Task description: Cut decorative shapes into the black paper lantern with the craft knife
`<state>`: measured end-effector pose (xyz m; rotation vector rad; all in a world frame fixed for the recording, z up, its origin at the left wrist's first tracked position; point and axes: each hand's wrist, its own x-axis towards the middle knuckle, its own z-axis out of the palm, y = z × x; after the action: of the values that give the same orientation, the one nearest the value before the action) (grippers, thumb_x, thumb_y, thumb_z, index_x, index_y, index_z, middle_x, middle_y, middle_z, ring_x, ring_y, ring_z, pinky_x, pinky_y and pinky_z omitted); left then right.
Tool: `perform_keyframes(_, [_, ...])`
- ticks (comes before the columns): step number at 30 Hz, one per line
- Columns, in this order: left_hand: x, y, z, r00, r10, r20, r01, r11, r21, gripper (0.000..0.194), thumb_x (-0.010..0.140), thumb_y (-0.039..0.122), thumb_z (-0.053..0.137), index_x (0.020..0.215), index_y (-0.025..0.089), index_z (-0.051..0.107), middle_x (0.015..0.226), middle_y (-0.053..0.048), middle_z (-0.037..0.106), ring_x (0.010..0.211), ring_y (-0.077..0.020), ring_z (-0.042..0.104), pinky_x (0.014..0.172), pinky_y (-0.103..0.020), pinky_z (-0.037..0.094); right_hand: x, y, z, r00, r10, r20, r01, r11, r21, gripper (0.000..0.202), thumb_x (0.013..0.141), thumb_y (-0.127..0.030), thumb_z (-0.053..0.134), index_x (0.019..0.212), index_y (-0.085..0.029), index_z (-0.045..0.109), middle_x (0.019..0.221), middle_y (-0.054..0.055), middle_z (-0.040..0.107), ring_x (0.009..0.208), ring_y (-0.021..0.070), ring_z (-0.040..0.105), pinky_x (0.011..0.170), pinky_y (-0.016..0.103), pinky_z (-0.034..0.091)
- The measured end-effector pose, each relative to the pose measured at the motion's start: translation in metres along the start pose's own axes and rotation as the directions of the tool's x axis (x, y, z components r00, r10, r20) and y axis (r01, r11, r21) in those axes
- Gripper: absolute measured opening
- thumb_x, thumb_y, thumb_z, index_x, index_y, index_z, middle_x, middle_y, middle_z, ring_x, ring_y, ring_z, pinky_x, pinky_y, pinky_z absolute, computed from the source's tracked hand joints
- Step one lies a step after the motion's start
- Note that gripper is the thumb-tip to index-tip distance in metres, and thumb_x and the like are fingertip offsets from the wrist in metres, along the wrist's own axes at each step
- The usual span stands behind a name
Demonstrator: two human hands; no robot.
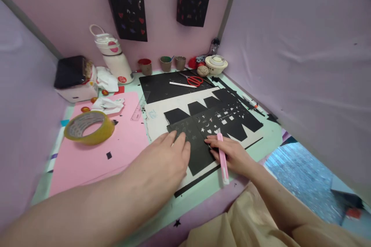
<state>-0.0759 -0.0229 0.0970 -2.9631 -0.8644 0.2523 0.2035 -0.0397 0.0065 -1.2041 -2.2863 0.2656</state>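
Observation:
A black card cutout (199, 158) with tapered flaps along its edges lies on a white sheet (156, 123). Hearts, stars, moons and small squares are cut through its middle, and pale drawn outlines show on its left panel. My left hand (168, 158) rests on that panel with its fingers stretched out, and holds nothing. At the lower middle of the card, my right hand (232, 156) grips a pink craft knife (222, 162). The knife's upper end points toward the cut hearts; whether its blade touches the card I cannot tell.
A roll of yellow tape (108, 131) lies on pink paper (87, 168) at left, near a clear ruler (139, 109). Red-handled scissors (194, 81) rest on black paper (156, 87) behind. A white bottle (118, 65) and paint cups (165, 64) stand at the back.

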Motion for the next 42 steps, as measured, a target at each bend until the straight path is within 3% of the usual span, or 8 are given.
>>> perform_keyframes(2, [0.037, 0.002, 0.004, 0.987, -0.046, 0.151, 0.041, 0.999, 0.036, 0.059, 0.093, 0.033, 0.058, 0.142, 0.003, 0.048, 0.149, -0.027, 0.04, 0.135, -0.0412, 0.043, 0.109, -0.049, 0.037, -0.003, 0.006, -0.002, 1.0, 0.012, -0.024, -0.012, 1.0, 0.003, 0.027, 0.092, -0.016, 0.057, 0.117, -0.025, 0.059, 0.114, 0.006, 0.073, 0.114, 0.0236, 0.067, 0.094, 0.04, 0.058])
perform_keyframes(5, [0.064, 0.013, 0.021, 0.979, -0.124, 0.16, 0.121, 0.992, 0.026, 0.078, 0.088, 0.051, 0.061, 0.145, 0.0, 0.043, 0.151, -0.029, 0.035, 0.137, -0.0492, 0.036, 0.104, -0.053, 0.042, -0.007, 0.014, -0.003, 0.998, 0.022, -0.055, -0.021, 0.999, 0.028, 0.027, 0.09, -0.014, 0.058, 0.114, -0.027, 0.059, 0.114, 0.005, 0.073, 0.112, 0.0237, 0.067, 0.092, 0.04, 0.058])
perform_keyframes(9, [0.068, 0.022, 0.038, 0.977, -0.183, 0.109, 0.185, 0.983, 0.0, 0.095, 0.085, 0.071, 0.05, 0.148, 0.002, 0.037, 0.154, -0.029, 0.03, 0.141, -0.0486, 0.029, 0.109, -0.052, 0.037, -0.008, 0.022, -0.003, 0.997, 0.038, -0.071, -0.032, 0.996, 0.084, 0.026, 0.089, -0.012, 0.059, 0.11, -0.027, 0.059, 0.114, 0.004, 0.073, 0.113, 0.0231, 0.067, 0.093, 0.04, 0.057])
perform_keyframes(15, [0.072, 0.024, 0.042, 0.977, -0.195, 0.089, 0.198, 0.98, -0.019, 0.098, 0.084, 0.072, 0.05, 0.149, 0.001, 0.035, 0.153, -0.031, 0.03, 0.14, -0.0507, 0.029, 0.108, -0.053, 0.038, -0.011, 0.021, 0.001, 0.973, 0.15, -0.176, -0.12, 0.978, 0.172, 0.024, 0.09, -0.016, 0.058, 0.111, -0.028, 0.061, 0.115, 0.005, 0.073, 0.11, 0.0225, 0.068, 0.093, 0.039, 0.055])
perform_keyframes(18, [0.074, 0.025, 0.044, 0.977, -0.195, 0.087, 0.197, 0.98, -0.019, 0.099, 0.084, 0.072, 0.049, 0.149, 0.0, 0.034, 0.153, -0.033, 0.029, 0.139, -0.0523, 0.029, 0.106, -0.054, 0.039, -0.015, 0.022, 0.006, 0.889, 0.294, -0.35, -0.193, 0.936, 0.296, 0.024, 0.095, -0.02, 0.051, 0.115, -0.029, 0.06, 0.11, 0.005, 0.074, 0.103, 0.0224, 0.07, 0.091, 0.042, 0.054])
perform_keyframes(21, [0.074, 0.025, 0.046, 0.978, -0.189, 0.086, 0.191, 0.981, -0.017, 0.099, 0.083, 0.073, 0.049, 0.149, 0.0, 0.034, 0.153, -0.033, 0.029, 0.139, -0.0529, 0.029, 0.105, -0.054, 0.04, -0.015, 0.025, 0.009, 0.774, 0.392, -0.497, -0.105, 0.854, 0.51, 0.022, 0.099, -0.028, 0.044, 0.117, -0.029, 0.057, 0.101, 0.004, 0.073, 0.08, 0.0199, 0.072, 0.078, 0.04, 0.055])
perform_keyframes(27, [0.074, 0.024, 0.046, 0.981, -0.177, 0.08, 0.178, 0.984, 0.006, 0.098, 0.084, 0.072, 0.048, 0.149, 0.0, 0.035, 0.152, -0.033, 0.03, 0.139, -0.0524, 0.03, 0.104, -0.053, 0.04, -0.01, 0.03, 0.008, 0.608, 0.584, -0.538, -0.128, 0.74, 0.66, 0.026, 0.098, -0.037, 0.045, 0.112, -0.027, 0.063, 0.078, -0.002, 0.054, 0.052, 0.0097, 0.048, 0.053, 0.027, 0.039])
perform_keyframes(42, [0.074, 0.026, 0.047, 0.976, -0.206, 0.068, 0.208, 0.978, -0.034, 0.099, 0.081, 0.074, 0.053, 0.148, 0.002, 0.038, 0.152, -0.032, 0.03, 0.139, -0.0527, 0.029, 0.104, -0.053, 0.04, -0.002, 0.027, 0.0, 0.623, 0.624, -0.471, -0.225, 0.72, 0.656, 0.036, 0.099, -0.043, 0.037, 0.11, -0.024, 0.066, 0.081, 0.002, 0.057, 0.059, 0.0124, 0.05, 0.052, 0.027, 0.04])
